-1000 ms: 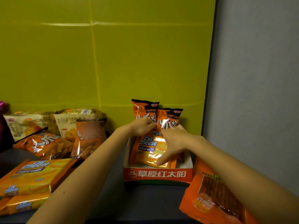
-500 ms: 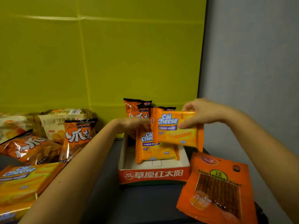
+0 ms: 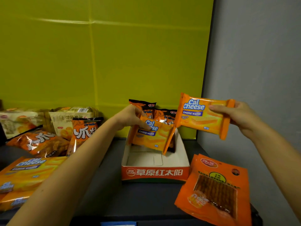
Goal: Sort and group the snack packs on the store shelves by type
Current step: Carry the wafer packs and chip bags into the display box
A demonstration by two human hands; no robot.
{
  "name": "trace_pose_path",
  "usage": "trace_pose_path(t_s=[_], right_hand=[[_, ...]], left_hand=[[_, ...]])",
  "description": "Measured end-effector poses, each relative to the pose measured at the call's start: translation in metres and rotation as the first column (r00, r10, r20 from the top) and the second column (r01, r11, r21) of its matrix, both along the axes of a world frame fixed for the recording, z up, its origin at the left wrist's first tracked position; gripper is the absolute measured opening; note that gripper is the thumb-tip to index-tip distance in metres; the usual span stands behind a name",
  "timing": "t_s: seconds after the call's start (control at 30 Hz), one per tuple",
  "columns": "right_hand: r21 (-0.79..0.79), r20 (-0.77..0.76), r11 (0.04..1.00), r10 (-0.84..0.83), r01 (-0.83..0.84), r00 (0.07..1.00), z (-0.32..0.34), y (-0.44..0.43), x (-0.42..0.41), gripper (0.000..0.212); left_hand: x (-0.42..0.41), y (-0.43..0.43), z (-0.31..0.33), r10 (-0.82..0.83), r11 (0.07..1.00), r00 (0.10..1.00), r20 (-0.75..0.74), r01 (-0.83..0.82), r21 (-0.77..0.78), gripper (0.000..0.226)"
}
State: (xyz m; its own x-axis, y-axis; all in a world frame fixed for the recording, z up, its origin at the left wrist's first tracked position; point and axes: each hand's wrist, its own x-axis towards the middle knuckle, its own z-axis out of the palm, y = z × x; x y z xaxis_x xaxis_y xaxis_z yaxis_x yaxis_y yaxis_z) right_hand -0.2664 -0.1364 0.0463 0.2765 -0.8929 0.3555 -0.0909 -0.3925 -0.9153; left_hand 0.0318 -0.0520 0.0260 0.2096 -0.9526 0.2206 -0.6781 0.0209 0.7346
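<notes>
My right hand (image 3: 241,119) holds an orange Cal Cheese wafer pack (image 3: 204,115) in the air, right of and above the red display box (image 3: 154,174). My left hand (image 3: 130,117) grips a second Cal Cheese pack (image 3: 154,138), tilted and lifted over the box's white floor. Two orange-and-black snack bags (image 3: 164,114) stand at the back of the box, partly hidden by both wafer packs.
Left on the dark shelf lie more Cal Cheese packs (image 3: 27,172), orange-and-black bags (image 3: 83,132) and pale bread-style packs (image 3: 71,117). An orange pouch with a clear window (image 3: 215,190) lies at front right. A yellow-green back wall and a grey side wall close the shelf.
My right hand lifted one Cal Cheese pack out of the box and carried it up and right. My left hand took hold of the second pack and raised it off the box floor.
</notes>
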Motion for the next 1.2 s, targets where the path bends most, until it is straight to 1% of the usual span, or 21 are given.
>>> trace_pose_path(t_s=[0.07,0.13,0.23,0.27,0.33,0.43,0.57,0.67,0.77,0.83,0.9,1.07,1.13,1.2], right_hand=[[0.061,0.157,0.994,0.076,-0.086,0.985,0.000,0.002,0.008,0.005],[0.099,0.265,0.977,0.155,-0.187,0.952,-0.001,0.006,0.020,0.001],[0.116,0.330,0.958,0.211,-0.261,0.920,-0.002,0.012,0.045,0.004],[0.119,0.339,0.952,0.230,-0.284,0.912,-0.001,0.014,0.054,0.005],[0.122,0.351,0.934,0.275,-0.335,0.895,0.000,0.019,0.074,0.007],[0.135,0.366,0.903,0.338,-0.409,0.867,0.002,0.034,0.107,0.004],[0.145,0.379,0.850,0.425,-0.506,0.822,0.000,0.070,0.156,0.010],[0.150,0.355,0.816,0.482,-0.558,0.801,-0.005,0.098,0.195,0.010],[0.157,0.339,0.772,0.543,-0.616,0.768,-0.011,0.134,0.239,0.007],[0.173,0.339,0.740,0.575,-0.650,0.744,-0.014,0.165,0.272,0.009],[0.183,0.348,0.700,0.610,-0.690,0.712,-0.016,0.199,0.306,0.008],[0.204,0.403,0.646,0.629,-0.736,0.664,-0.025,0.289,0.390,0.007],[0.225,0.397,0.616,0.650,-0.755,0.648,-0.030,0.324,0.423,0.011],[0.219,0.397,0.604,0.662,-0.766,0.636,-0.033,0.355,0.454,0.019]], left_hand=[[0.006,0.015,0.008,0.041,0.988,0.986,-0.161,-0.064,-0.138,0.022],[0.012,0.032,0.014,0.049,0.956,0.953,-0.300,-0.132,-0.263,0.019],[0.025,0.063,0.024,0.028,0.883,0.868,-0.496,-0.254,-0.395,0.013],[0.029,0.075,0.027,0.019,0.864,0.833,-0.553,-0.292,-0.411,0.010],[0.039,0.100,0.031,0.032,0.827,0.785,-0.619,-0.369,-0.425,0.008],[0.058,0.139,0.030,0.119,0.755,0.765,-0.633,-0.484,-0.443,0.005],[0.084,0.204,0.024,0.233,0.643,0.745,-0.625,-0.600,-0.475,0.005],[0.106,0.258,0.017,0.275,0.581,0.700,-0.660,-0.667,-0.466,0.007],[0.137,0.319,0.004,0.328,0.513,0.650,-0.685,-0.732,-0.449,0.002],[0.158,0.365,-0.003,0.374,0.467,0.619,-0.691,-0.769,-0.437,0.005],[0.177,0.411,-0.009,0.403,0.435,0.597,-0.694,-0.792,-0.428,0.002],[0.221,0.526,-0.015,0.495,0.383,0.558,-0.666,-0.828,-0.409,0.004],[0.240,0.570,-0.018,0.515,0.354,0.536,-0.669,-0.844,-0.404,0.003],[0.258,0.610,-0.021,0.527,0.345,0.527,-0.666,-0.850,-0.399,0.003]])
